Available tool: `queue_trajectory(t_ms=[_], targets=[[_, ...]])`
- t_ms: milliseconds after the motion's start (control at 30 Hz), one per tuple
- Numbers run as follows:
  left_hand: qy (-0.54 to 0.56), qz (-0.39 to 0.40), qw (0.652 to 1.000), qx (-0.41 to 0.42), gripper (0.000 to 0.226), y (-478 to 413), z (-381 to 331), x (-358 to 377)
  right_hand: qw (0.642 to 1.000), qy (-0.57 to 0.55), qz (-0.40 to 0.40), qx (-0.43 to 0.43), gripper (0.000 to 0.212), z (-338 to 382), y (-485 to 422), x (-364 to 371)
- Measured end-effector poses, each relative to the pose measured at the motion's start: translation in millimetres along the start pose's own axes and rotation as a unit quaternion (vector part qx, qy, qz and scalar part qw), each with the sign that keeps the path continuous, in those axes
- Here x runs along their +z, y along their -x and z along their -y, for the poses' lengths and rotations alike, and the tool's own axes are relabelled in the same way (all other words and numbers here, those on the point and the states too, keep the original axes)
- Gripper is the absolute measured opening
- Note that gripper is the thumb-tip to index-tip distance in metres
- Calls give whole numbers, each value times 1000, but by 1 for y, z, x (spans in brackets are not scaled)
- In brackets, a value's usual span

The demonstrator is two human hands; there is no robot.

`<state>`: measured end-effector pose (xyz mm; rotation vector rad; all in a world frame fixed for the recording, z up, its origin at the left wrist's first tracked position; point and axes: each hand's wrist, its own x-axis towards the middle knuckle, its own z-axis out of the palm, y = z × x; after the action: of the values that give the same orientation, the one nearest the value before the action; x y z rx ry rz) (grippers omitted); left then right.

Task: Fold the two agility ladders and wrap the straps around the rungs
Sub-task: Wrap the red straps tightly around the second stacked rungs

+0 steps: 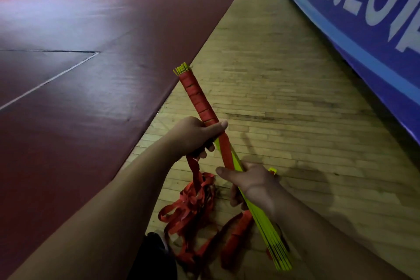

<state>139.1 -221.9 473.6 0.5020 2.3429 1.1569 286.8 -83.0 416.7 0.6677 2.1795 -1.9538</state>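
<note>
Head view: stacked yellow rungs (268, 234) judged light and stiff, best gripped around the stack; red strap (197, 98) judged soft, limp and prone to tangling, so needs tension while winding. Bundle is held tilted above the wooden floor (284, 79). Left hand (195, 136) clasps it at the lower edge of the wound section, right hand (252, 182) clasps the rungs below with thumb on the strap. Loose strap heap (193, 204) hangs beneath the left hand to the floor.

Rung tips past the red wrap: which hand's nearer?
Left. Left hand grips the lower end of the red wrap, below the rung tips; right hand holds the rungs farther down.
</note>
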Motion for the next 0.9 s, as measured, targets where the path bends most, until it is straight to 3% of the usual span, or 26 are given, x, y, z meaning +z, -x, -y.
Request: queue_trajectory(t_ms=[100, 167, 300, 567, 667, 900], targets=[[26, -25, 999, 11, 61, -3, -1, 0, 1000, -9, 19, 17, 46, 6, 0, -4], [57, -29, 998, 23, 59, -3, -2, -1, 998, -37, 47, 34, 65, 9, -1, -11], [156, 18, 986, 63, 45, 1, -3, -8, 981, -124, 139, 47, 92, 14, 1, -26], [225, 90, 958, 152, 38, 3, -4, -11, 917, -219, 331, 44, 63, 15, 15, -30], [215, 87, 959, 162, 40, 1, -1, -12, 928, -200, 312, 28, 54, 19, 17, -30], [110, 45, 979, 166, 44, 1, 2, -19, 945, -171, 279, 26, 57, 15, 10, -33]])
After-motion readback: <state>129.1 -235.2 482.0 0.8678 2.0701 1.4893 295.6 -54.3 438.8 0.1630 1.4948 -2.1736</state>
